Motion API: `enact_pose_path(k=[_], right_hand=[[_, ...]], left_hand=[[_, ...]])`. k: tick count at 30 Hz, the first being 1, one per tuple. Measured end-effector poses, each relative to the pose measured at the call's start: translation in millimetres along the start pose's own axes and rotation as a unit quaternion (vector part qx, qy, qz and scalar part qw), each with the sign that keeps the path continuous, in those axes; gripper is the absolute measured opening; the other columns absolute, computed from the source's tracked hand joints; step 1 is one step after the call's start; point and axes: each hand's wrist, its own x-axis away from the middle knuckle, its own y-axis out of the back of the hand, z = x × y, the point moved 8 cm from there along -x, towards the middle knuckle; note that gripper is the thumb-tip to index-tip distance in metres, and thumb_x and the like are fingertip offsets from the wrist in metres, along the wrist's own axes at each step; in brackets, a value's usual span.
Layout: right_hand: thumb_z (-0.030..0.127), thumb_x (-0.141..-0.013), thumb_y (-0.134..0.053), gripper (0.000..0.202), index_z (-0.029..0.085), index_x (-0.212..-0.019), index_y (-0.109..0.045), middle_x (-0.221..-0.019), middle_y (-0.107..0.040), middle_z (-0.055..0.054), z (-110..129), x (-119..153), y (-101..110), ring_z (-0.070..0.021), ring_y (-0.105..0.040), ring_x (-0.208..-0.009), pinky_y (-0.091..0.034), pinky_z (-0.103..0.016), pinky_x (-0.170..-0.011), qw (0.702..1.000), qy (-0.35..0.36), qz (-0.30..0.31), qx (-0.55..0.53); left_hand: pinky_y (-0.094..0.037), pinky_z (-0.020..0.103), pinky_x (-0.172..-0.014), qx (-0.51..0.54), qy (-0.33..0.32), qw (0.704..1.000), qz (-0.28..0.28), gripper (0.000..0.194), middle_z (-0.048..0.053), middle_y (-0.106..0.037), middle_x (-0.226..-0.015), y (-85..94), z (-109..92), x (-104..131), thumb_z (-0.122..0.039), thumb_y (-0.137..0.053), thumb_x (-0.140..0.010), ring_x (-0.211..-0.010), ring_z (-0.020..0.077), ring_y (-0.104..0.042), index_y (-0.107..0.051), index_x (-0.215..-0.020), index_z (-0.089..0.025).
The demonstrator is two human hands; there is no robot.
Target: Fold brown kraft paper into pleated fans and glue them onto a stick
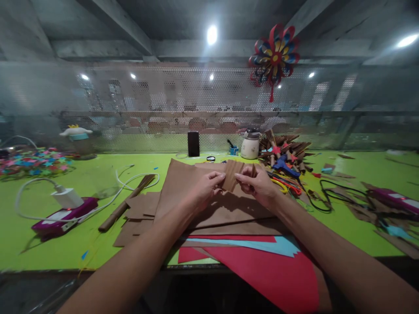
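Observation:
A small piece of brown paper [233,175] with crease lines is held up between my two hands. My left hand [209,188] pinches its left edge between thumb and fingers. At its right side my right hand [257,182] grips it the same way, and a narrow brown edge sticks up behind those fingers. Large brown paper sheets [183,187] lie flat beneath both hands. Under them, red paper [268,272] and light blue paper [281,245] stick out towards me, the red hanging over the table's front edge.
Cut brown pieces [139,220] and a brown paper roll [121,209] lie left, near a purple power strip [65,218]. Behind right stand a white jar [250,146], a blue glue gun [284,165] and piled brown rolls [294,150]. Black cable [324,196] loops at right.

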Motion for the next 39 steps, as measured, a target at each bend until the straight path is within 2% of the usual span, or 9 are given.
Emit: enact_pose_path(k=[6, 14, 17, 22, 25, 28, 30, 33, 39], right_hand=[[0.035, -0.064, -0.073, 0.033, 0.017, -0.063, -0.046, -0.048, -0.042, 0.008, 1, 0, -1, -0.0034, -0.03, -0.037, -0.018, -0.02, -0.037, 1.0, 0.001, 0.0, -0.002], [0.036, -0.063, -0.073, 0.031, 0.017, -0.066, -0.049, -0.054, -0.052, 0.004, 4, 0, 0, -0.0035, -0.033, -0.037, -0.02, -0.02, -0.036, 0.999, 0.013, -0.014, 0.043], [0.035, -0.061, -0.074, 0.031, 0.017, -0.068, -0.05, -0.051, -0.05, 0.006, 5, 1, 1, -0.0036, -0.034, -0.036, -0.02, -0.019, -0.036, 0.998, 0.016, -0.028, 0.059], [0.033, -0.061, -0.074, 0.03, 0.017, -0.068, -0.05, -0.048, -0.047, 0.007, 3, 1, 1, -0.0035, -0.034, -0.035, -0.02, -0.019, -0.035, 0.998, 0.005, -0.032, 0.059], [0.034, -0.062, -0.073, 0.028, 0.016, -0.067, -0.051, -0.049, -0.049, 0.006, 1, 0, 1, -0.0032, -0.033, -0.035, -0.018, -0.019, -0.036, 0.999, -0.007, -0.022, 0.043], [0.035, -0.061, -0.073, 0.03, 0.016, -0.065, -0.051, -0.049, -0.049, 0.006, 0, 0, 3, -0.003, -0.032, -0.036, -0.017, -0.019, -0.036, 0.999, -0.021, -0.028, 0.025], [0.035, -0.06, -0.074, 0.031, 0.016, -0.063, -0.05, -0.048, -0.048, 0.006, -1, 0, 7, -0.0032, -0.033, -0.036, -0.019, -0.019, -0.036, 0.999, -0.022, -0.041, 0.015], [0.035, -0.061, -0.074, 0.031, 0.016, -0.062, -0.049, -0.046, -0.046, 0.006, -2, -1, 11, -0.004, -0.035, -0.038, -0.021, -0.018, -0.036, 0.998, -0.017, -0.058, 0.005], [0.035, -0.058, -0.076, 0.033, 0.017, -0.063, -0.049, -0.05, -0.047, 0.006, -14, 0, 12, -0.005, -0.041, -0.039, -0.026, -0.017, -0.035, 0.995, -0.035, -0.09, -0.02]], left_hand=[[-0.045, 0.021, -0.055, -0.031, 0.011, 0.999, -0.01, 0.022, 0.004, -0.059, -0.076, 4.0, 3, -1, -0.034, -0.066, -0.072, -0.059, 0.0092, -0.055, -0.057, -0.079, -0.014], [-0.039, 0.019, -0.051, -0.072, 0.019, 0.995, -0.06, 0.021, 0.001, -0.055, -0.067, 14.5, 7, -2, -0.035, -0.063, -0.071, -0.056, 0.0081, -0.052, -0.053, -0.072, -0.017], [-0.037, 0.018, -0.049, -0.066, 0.028, 0.994, -0.085, 0.019, -0.001, -0.053, -0.064, 19.2, 9, -2, -0.032, -0.063, -0.071, -0.056, 0.0074, -0.05, -0.051, -0.071, -0.018], [-0.036, 0.018, -0.049, -0.061, 0.038, 0.994, -0.083, 0.019, 0.0, -0.053, -0.067, 19.3, 13, -3, -0.032, -0.062, -0.071, -0.055, 0.0074, -0.048, -0.05, -0.074, -0.018], [-0.036, 0.018, -0.049, -0.086, 0.021, 0.992, -0.087, 0.019, 0.001, -0.053, -0.069, 21.2, 10, -4, -0.032, -0.062, -0.071, -0.058, 0.0085, -0.05, -0.05, -0.074, -0.017], [-0.037, 0.019, -0.05, -0.14, -0.025, 0.983, -0.12, 0.019, 0.0, -0.052, -0.069, 24.0, -1, -2, -0.034, -0.059, -0.074, -0.058, 0.0089, -0.049, -0.05, -0.075, -0.017], [-0.038, 0.021, -0.053, -0.204, -0.084, 0.966, -0.136, 0.019, 0.0, -0.051, -0.069, 19.7, -16, 3, -0.035, -0.057, -0.076, -0.058, 0.0094, -0.047, -0.052, -0.074, -0.017], [-0.038, 0.023, -0.061, -0.319, -0.185, 0.922, -0.117, 0.018, 0.001, -0.053, -0.07, 0.4, -36, 11, -0.033, -0.058, -0.076, -0.065, 0.0117, -0.047, -0.056, -0.071, -0.016], [-0.036, 0.027, -0.07, -0.48, -0.307, 0.819, -0.069, 0.011, 0.003, -0.053, -0.077, -28.3, -46, 23, -0.028, -0.058, -0.078, -0.076, 0.0158, -0.047, -0.057, -0.075, -0.018]])
